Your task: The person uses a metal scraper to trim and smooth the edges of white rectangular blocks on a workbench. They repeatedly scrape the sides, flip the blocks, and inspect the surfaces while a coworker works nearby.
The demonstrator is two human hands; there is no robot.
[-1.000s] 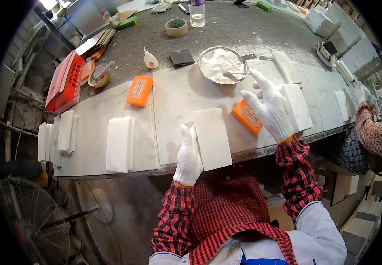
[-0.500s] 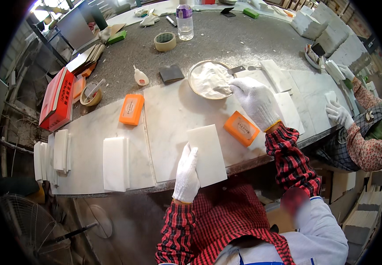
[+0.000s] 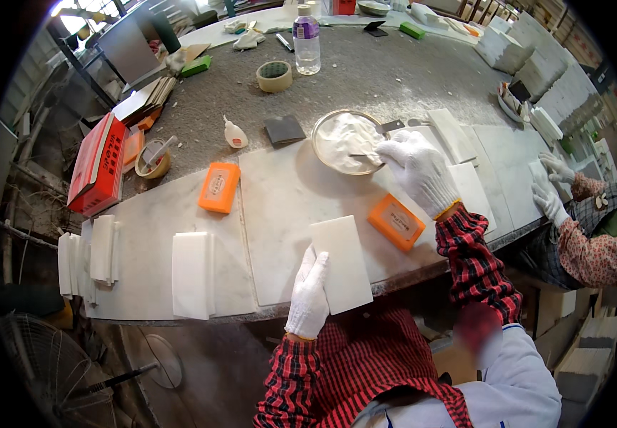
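Observation:
My left hand, in a white knit glove, grips the left edge of a flat white stone tile at the table's near edge. Its thumb side lies on the face; the other fingers are partly hidden. My right hand, gloved too, is closed at the right rim of a metal bowl. From its fingers a thin metal spatula reaches into the white powder or paste; its handle is hidden in the glove. A dark-bladed scraper rests by the bowl's rim.
Orange boxes flank the held tile. White tiles are stacked at left and right. Farther back are a squeeze bottle, a dark square pad, a tape roll and a water bottle. A co-worker's gloved hands are at far right.
The whole view has shifted slightly. My hands keep nearly the same places, with the spatula still in the bowl. At far right, the co-worker's two hands have come together.

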